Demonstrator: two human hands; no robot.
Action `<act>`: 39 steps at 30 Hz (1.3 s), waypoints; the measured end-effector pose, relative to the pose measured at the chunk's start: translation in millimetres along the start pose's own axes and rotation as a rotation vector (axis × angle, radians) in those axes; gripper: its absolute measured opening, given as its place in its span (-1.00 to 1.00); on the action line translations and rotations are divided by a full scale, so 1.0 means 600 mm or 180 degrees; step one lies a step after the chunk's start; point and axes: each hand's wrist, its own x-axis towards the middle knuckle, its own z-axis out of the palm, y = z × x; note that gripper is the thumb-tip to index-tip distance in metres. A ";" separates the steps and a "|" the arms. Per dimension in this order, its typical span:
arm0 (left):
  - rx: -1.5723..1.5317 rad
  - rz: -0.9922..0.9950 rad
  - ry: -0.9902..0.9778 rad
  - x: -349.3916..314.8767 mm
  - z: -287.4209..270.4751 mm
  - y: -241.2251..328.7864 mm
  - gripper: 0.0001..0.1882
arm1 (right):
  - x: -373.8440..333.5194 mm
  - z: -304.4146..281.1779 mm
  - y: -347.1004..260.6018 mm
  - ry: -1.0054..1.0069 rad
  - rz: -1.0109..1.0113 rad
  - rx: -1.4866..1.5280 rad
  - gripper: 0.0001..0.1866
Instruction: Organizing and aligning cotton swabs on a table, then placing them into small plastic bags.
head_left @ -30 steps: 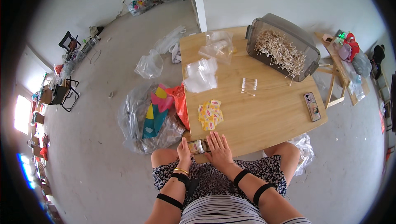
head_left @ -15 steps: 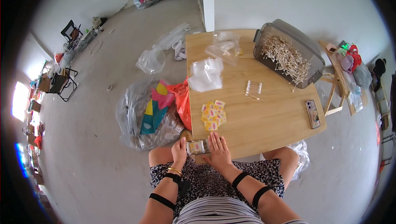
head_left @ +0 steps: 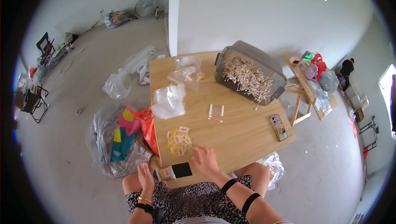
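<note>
At the near left edge of the table, a small pack of cotton swabs (head_left: 167, 173) with a yellow and white label card lies partly over a flat black rectangle (head_left: 182, 170). My left hand (head_left: 145, 177) is at the pack's left end, its fingers closed against it. Slightly blurred, my right hand (head_left: 205, 160) hovers over the table to the right of the black rectangle, fingers apart and nothing visible in them. Just beyond lies a heap of yellow and white cards (head_left: 179, 141). Farther back, several loose cotton swabs (head_left: 216, 111) form a short row, with one lying crosswise.
A grey plastic bin (head_left: 279, 84) heaped with swabs rests tilted at the back right. Clear plastic bags (head_left: 170, 101) lie at the back left, and a phone (head_left: 279, 127) on the right. Large plastic sacks (head_left: 101, 141) and a red bag (head_left: 147, 127) crowd the table's left side.
My right hand has lifted off the pack's right end, uncovering the black rectangle. My left hand stays at the pack's left end. The whole view has shifted, so the table sits farther left and lower.
</note>
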 end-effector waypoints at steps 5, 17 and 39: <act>0.0962 0.2065 -0.0253 -0.063 0.075 0.145 -0.84 | 0.104 -0.089 0.151 0.0909 0.0767 -0.0245 -0.55; 0.1144 0.2365 -0.2009 -0.129 0.204 0.177 -0.86 | 0.233 -0.128 0.216 0.0371 0.0511 -0.0752 -0.38; 0.1150 0.2676 -0.2310 -0.119 0.229 0.193 -0.89 | 0.277 -0.141 0.251 0.0265 0.0269 -0.0880 -0.64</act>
